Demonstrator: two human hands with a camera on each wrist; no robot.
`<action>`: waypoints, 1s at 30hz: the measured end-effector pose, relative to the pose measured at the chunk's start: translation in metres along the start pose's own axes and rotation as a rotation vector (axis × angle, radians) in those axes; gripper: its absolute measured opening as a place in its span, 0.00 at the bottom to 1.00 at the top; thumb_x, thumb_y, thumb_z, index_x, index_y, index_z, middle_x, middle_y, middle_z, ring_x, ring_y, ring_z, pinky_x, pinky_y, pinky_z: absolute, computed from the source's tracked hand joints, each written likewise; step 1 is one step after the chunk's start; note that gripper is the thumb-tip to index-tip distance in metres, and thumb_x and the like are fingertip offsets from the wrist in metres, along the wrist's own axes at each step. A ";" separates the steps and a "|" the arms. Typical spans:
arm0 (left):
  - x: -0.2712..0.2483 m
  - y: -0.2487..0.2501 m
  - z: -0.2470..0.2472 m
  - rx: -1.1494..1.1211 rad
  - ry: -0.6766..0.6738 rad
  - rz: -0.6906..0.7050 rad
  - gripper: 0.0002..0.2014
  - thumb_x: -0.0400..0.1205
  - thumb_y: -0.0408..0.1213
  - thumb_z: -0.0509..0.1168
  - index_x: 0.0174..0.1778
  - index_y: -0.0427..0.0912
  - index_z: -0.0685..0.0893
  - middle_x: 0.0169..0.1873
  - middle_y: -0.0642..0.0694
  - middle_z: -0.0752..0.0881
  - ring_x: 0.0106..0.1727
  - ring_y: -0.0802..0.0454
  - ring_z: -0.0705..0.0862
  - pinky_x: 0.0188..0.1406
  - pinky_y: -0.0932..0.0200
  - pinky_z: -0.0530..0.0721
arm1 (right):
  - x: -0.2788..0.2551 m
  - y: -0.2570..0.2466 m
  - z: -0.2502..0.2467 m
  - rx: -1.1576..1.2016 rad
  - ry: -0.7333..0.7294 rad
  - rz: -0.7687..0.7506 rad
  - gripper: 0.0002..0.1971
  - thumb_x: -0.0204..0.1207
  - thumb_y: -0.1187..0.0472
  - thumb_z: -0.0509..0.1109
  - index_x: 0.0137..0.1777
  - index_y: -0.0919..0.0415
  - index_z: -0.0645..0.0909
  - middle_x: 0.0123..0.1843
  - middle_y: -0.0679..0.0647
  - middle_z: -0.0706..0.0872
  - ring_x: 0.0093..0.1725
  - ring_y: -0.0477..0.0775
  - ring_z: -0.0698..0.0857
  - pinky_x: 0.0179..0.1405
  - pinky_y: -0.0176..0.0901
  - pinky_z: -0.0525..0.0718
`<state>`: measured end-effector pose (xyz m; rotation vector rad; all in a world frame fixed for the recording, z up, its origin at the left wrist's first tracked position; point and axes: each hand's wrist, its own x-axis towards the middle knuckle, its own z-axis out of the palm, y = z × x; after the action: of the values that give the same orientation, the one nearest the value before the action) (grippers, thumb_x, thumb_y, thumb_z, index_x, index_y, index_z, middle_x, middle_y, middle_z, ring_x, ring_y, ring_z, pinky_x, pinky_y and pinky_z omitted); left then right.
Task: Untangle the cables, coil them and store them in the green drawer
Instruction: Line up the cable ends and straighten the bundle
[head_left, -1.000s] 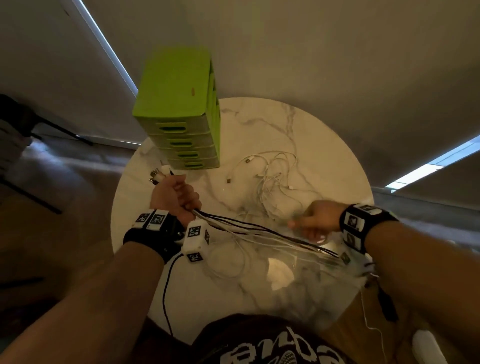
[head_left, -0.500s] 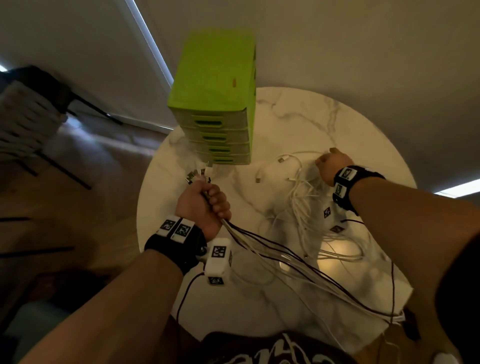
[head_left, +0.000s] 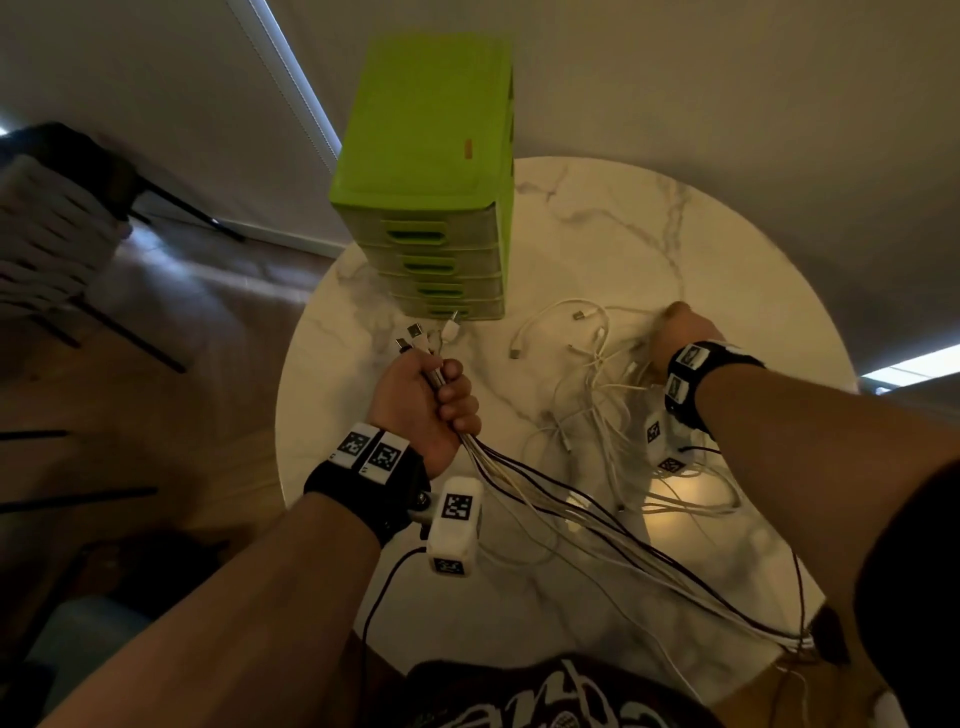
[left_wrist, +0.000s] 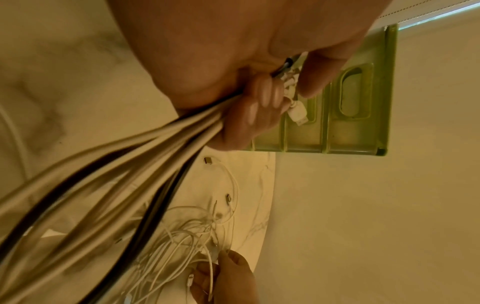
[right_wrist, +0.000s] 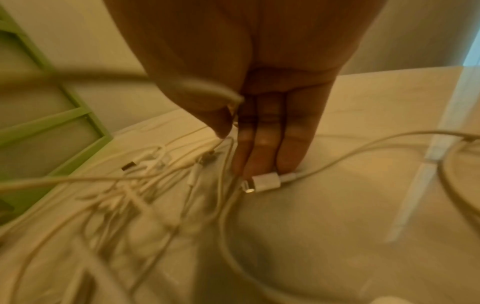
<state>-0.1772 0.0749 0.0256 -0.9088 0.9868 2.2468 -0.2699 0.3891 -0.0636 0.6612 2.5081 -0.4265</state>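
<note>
The left hand has a closed grip around a bundle of cables, white ones with a few black among them. Their plug ends stick out above the fist toward the green drawer unit, and the long lengths trail from under the fist across the tabletop to its near right edge, where they hang over. In the left wrist view the fingers curl tight over the strands, a white USB plug poking out past them.

The right hand reaches down into the loose tangle of white cables lying on the tabletop to the right of the drawer unit. Its fingers are straight and pressed together, tips touching a white connector at the pile's edge, with the thumb close beside; nothing is enclosed by it.

The drawer unit stands at the far left of the tabletop, its drawers all pushed in, just beyond the plug ends.
</note>
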 end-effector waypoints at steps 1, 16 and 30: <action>-0.002 -0.001 -0.001 -0.003 -0.001 0.003 0.06 0.71 0.42 0.57 0.33 0.44 0.74 0.26 0.51 0.63 0.23 0.54 0.59 0.23 0.60 0.61 | -0.004 0.001 0.002 0.002 0.005 0.017 0.17 0.87 0.62 0.59 0.73 0.65 0.72 0.68 0.70 0.82 0.64 0.73 0.84 0.58 0.58 0.82; -0.023 -0.024 0.009 0.117 -0.083 -0.044 0.10 0.80 0.39 0.53 0.34 0.44 0.74 0.26 0.50 0.64 0.23 0.54 0.60 0.24 0.59 0.61 | -0.097 0.012 -0.054 0.080 0.285 -0.140 0.11 0.78 0.50 0.73 0.55 0.53 0.90 0.63 0.61 0.83 0.62 0.68 0.83 0.62 0.58 0.86; -0.054 -0.050 0.041 0.123 -0.147 0.041 0.11 0.84 0.39 0.53 0.37 0.43 0.75 0.26 0.49 0.67 0.23 0.53 0.65 0.23 0.58 0.68 | -0.202 0.011 -0.097 1.001 0.401 -0.387 0.03 0.79 0.59 0.73 0.46 0.55 0.89 0.39 0.49 0.92 0.38 0.48 0.88 0.47 0.50 0.90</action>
<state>-0.1243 0.1270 0.0651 -0.6662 1.0714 2.2236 -0.1501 0.3634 0.1248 0.6256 2.6780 -1.9195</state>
